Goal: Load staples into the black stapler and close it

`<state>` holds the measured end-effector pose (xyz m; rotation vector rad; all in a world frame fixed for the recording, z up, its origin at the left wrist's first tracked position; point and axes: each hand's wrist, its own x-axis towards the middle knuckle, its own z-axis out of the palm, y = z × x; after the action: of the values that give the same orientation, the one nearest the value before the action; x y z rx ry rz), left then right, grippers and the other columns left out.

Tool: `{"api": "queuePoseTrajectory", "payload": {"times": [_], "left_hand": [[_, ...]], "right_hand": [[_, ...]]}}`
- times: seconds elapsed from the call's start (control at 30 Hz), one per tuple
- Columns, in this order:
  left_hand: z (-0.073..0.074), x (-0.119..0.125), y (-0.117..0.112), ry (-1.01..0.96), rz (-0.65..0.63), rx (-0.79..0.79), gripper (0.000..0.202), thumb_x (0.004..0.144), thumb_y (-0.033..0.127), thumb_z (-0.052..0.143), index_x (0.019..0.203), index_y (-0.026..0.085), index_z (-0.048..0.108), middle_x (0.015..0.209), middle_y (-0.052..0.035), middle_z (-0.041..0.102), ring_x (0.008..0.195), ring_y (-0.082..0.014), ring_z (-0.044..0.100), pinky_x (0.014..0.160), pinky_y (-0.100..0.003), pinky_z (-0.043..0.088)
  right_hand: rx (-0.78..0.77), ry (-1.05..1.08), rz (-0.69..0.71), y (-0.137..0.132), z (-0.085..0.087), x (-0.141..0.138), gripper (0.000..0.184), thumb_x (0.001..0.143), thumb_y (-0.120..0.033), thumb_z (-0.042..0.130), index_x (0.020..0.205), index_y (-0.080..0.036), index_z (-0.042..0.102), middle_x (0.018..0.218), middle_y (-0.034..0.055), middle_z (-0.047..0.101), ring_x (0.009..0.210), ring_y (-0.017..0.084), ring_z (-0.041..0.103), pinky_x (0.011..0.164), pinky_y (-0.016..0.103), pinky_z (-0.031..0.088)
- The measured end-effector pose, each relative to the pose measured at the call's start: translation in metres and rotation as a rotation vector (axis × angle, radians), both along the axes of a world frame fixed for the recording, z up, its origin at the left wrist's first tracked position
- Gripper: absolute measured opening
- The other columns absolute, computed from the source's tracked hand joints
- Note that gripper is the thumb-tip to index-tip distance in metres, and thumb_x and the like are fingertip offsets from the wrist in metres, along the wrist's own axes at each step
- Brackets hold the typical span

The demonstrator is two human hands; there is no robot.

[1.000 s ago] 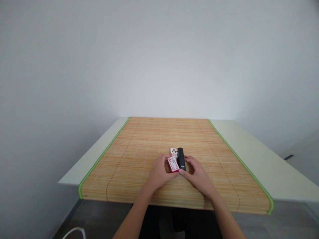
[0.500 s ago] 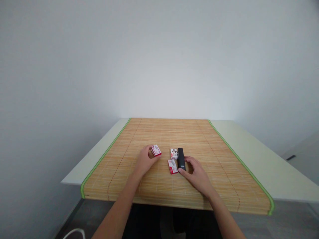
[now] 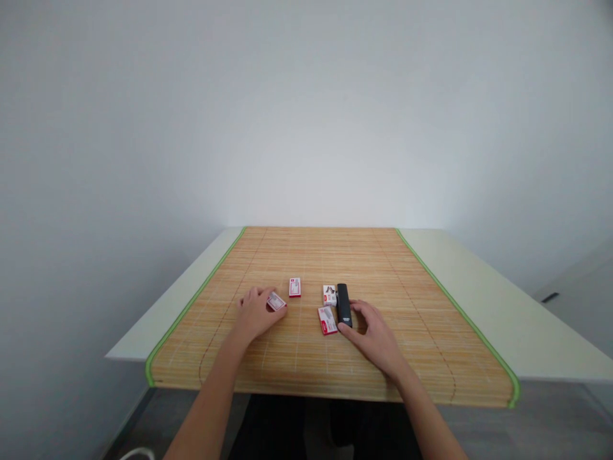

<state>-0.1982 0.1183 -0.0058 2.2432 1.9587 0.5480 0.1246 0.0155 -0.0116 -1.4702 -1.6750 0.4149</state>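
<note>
My left hand [image 3: 255, 314] has its thumb and fingers around a small red-and-white staple box [image 3: 276, 301], partly hidden by the fingers. A second staple box [image 3: 295, 287] lies just beyond it to the right, apart from the hand. My right hand [image 3: 373, 332] grips a black stapler [image 3: 343, 305] from its right side, thumb at the near end and fingers along the far part. Left of the stapler, close against it, sits a white box with a dark picture [image 3: 329, 295]. Another red-and-white box [image 3: 327, 321] lies nearer to me, by my right thumb.
A bamboo mat [image 3: 306, 364] with green edging covers the middle of a white table [image 3: 507, 319]. Behind the table rises a plain pale wall [image 3: 306, 128]. At the lower left, part of a white curved object [image 3: 138, 452] shows near the floor.
My left hand has moved left and nearer to me with a staple box. One staple box now lies by itself where that hand was. My right hand stays at the stapler.
</note>
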Motion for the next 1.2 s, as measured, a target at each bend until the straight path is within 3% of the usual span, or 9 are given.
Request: {"api": "queuePoseTrajectory", "payload": {"times": [0.13,0.27,0.47,0.63,0.7,0.8,0.9,1.0,1.2], "left_hand": [[0.003,0.025,-0.002,-0.068,0.012,0.077,0.064,0.088,0.068,0.056,0.136,0.026,0.056,0.138,-0.0128,0.054,0.127,-0.0366,0.046,0.108,-0.049,0.030],[0.004,0.053,0.009,-0.069,-0.102,0.109,0.054,0.094,0.052,0.057,0.141,0.027,0.054,0.135,-0.0113,0.056,0.123,-0.0324,0.047,0.106,-0.043,0.034],[-0.007,0.040,0.009,-0.001,-0.064,0.125,0.049,0.100,0.028,0.046,0.148,0.030,0.049,0.130,-0.0114,0.055,0.120,-0.0299,0.048,0.102,-0.042,0.038],[0.000,0.051,0.002,-0.010,-0.006,0.201,0.054,0.099,0.034,0.051,0.151,0.024,0.045,0.143,-0.0141,0.049,0.130,-0.0327,0.044,0.108,-0.047,0.035],[0.008,0.070,0.004,-0.053,-0.171,0.217,0.055,0.097,0.038,0.055,0.150,0.026,0.045,0.148,-0.0111,0.049,0.134,-0.0311,0.043,0.112,-0.046,0.033],[0.017,0.101,0.015,-0.111,-0.531,0.114,0.063,0.091,0.040,0.063,0.150,0.030,0.046,0.148,-0.0055,0.053,0.135,-0.0264,0.047,0.114,-0.040,0.034],[0.020,0.119,0.029,-0.123,-0.618,0.028,0.061,0.086,0.037,0.068,0.145,0.029,0.054,0.141,-0.0054,0.060,0.129,-0.0271,0.053,0.112,-0.040,0.037],[0.021,0.109,0.041,-0.089,-0.560,0.050,0.055,0.080,0.031,0.070,0.134,0.027,0.063,0.131,-0.0063,0.066,0.123,-0.0292,0.054,0.111,-0.043,0.037],[0.023,0.050,0.059,-0.061,-0.466,0.035,0.059,0.078,0.016,0.063,0.135,0.031,0.062,0.138,-0.0039,0.063,0.132,-0.0285,0.047,0.119,-0.053,0.024]], "right_hand": [[0.000,-0.001,-0.001,0.000,0.000,0.000,0.043,0.085,-0.052,0.072,0.120,-0.028,0.066,0.133,0.0086,0.065,0.125,0.032,0.058,0.110,0.052,0.045],[0.009,0.000,0.002,-0.001,0.002,-0.001,0.044,0.086,-0.053,0.071,0.122,-0.029,0.066,0.132,0.0083,0.065,0.124,0.032,0.059,0.109,0.052,0.046],[0.000,-0.001,-0.007,-0.001,0.000,0.000,0.045,0.086,-0.054,0.070,0.123,-0.028,0.066,0.133,0.0079,0.065,0.125,0.032,0.058,0.109,0.051,0.046],[-0.010,-0.015,0.001,0.000,-0.001,0.000,0.045,0.087,-0.054,0.069,0.124,-0.027,0.064,0.133,0.0088,0.065,0.124,0.031,0.058,0.109,0.050,0.045],[-0.006,-0.018,0.003,0.000,-0.002,0.000,0.044,0.088,-0.053,0.069,0.123,-0.027,0.064,0.132,0.0088,0.065,0.124,0.031,0.058,0.109,0.051,0.045],[0.001,-0.013,0.010,0.000,-0.002,0.000,0.044,0.087,-0.053,0.069,0.123,-0.028,0.064,0.131,0.0083,0.065,0.123,0.031,0.058,0.108,0.051,0.045],[-0.003,-0.009,0.004,0.000,-0.002,0.000,0.044,0.087,-0.052,0.069,0.123,-0.028,0.064,0.132,0.0079,0.065,0.123,0.031,0.059,0.108,0.050,0.046],[-0.007,-0.006,0.003,0.000,-0.002,0.000,0.043,0.088,-0.051,0.069,0.124,-0.029,0.063,0.132,0.0072,0.065,0.123,0.030,0.058,0.108,0.049,0.046],[-0.015,-0.017,-0.006,0.000,0.001,-0.001,0.043,0.087,-0.049,0.070,0.124,-0.028,0.063,0.132,0.0078,0.064,0.123,0.030,0.058,0.108,0.049,0.045]]}}
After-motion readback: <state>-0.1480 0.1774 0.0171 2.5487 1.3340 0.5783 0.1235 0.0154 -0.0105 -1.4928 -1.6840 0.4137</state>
